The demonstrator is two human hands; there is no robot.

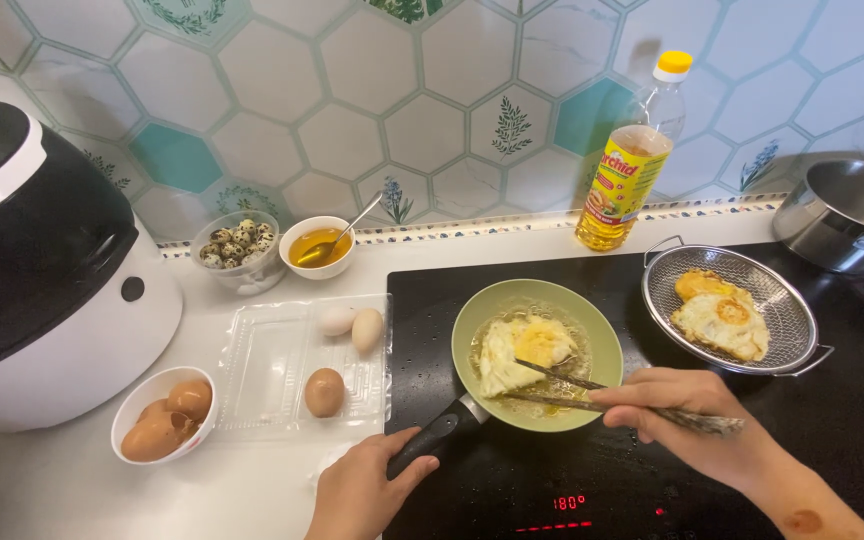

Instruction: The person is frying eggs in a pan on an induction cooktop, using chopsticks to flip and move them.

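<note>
Black cooktop (512, 490): left hand (360, 492) clenches pan handle (439, 433); right hand (677, 408) pinches chopsticks (562, 388) at frying egg (517, 350); wire strainer (797, 300) just right.

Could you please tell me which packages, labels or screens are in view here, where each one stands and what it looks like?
Clear plastic oil bottle: against the tiled wall behind the cooktop, yellow cap, yellow label with red lettering.
Clear plastic egg tray: on the white counter left of the cooktop, holding three eggs.
Red digital display: front edge of the black cooktop, glowing digits.
</note>
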